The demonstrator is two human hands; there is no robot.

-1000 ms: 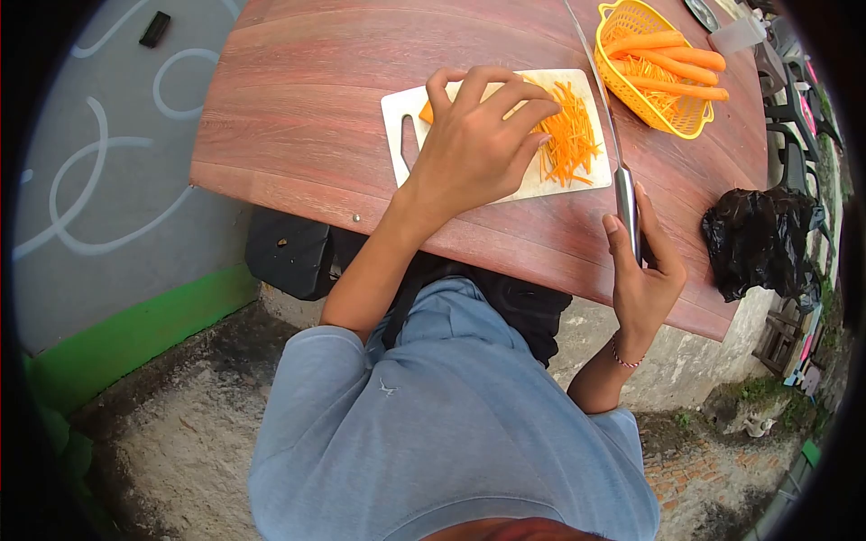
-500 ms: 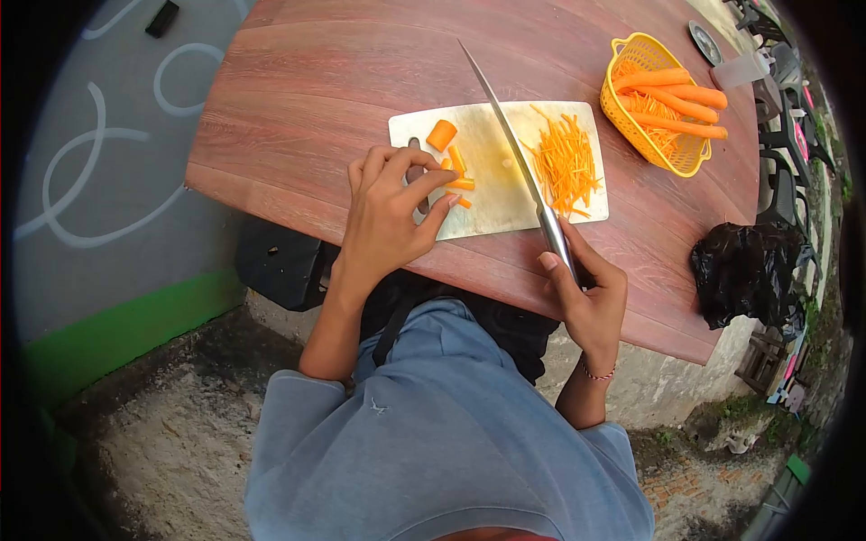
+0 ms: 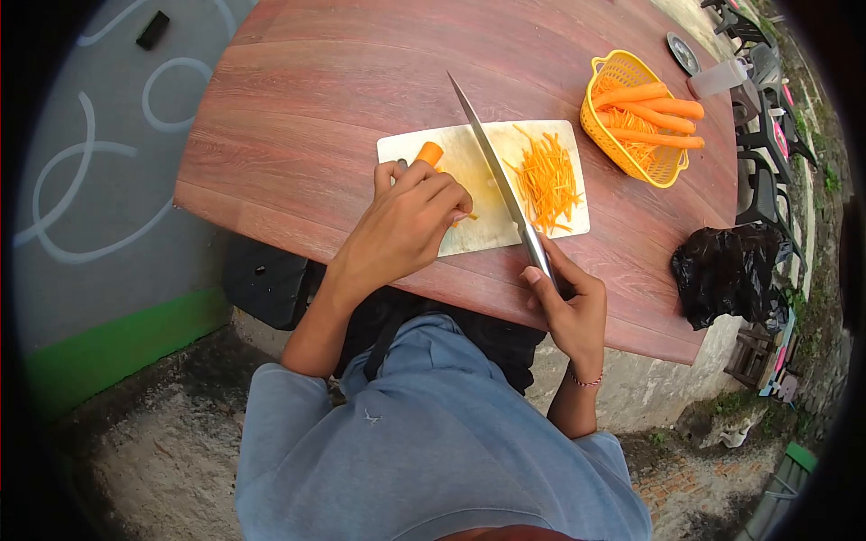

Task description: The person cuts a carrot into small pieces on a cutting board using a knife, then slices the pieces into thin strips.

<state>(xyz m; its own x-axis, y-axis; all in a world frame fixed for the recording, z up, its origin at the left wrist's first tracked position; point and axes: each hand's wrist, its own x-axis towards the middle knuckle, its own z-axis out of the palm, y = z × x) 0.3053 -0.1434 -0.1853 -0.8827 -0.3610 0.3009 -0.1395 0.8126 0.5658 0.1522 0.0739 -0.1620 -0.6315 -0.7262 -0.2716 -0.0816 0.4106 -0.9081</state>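
Observation:
On the white cutting board [image 3: 478,236], my left hand [image 3: 401,225] is curled with its fingers pinched together. A bit of carrot piece [image 3: 473,216] pokes out at its fingertips; the rest is hidden under the hand. Just beyond the knuckles a thick carrot chunk [image 3: 430,152] shows. My right hand [image 3: 575,311] grips the knife [image 3: 492,160] by its handle, at the board's near edge. The long blade slants across the board, pointing away and to the left. To its right lies a pile of carrot strips [image 3: 548,180].
A yellow basket [image 3: 606,149] with whole carrots [image 3: 663,117] and shredded carrot stands at the right of the wooden table [image 3: 316,108]. Behind it are a small dish [image 3: 683,54] and a plastic bottle [image 3: 719,79]. A black plastic bag [image 3: 729,275] is at the right edge.
My left hand has closed over the small carrot pieces and moved slightly right across the board. The right hand still holds the knife in much the same pose. The whole view has shifted a little.

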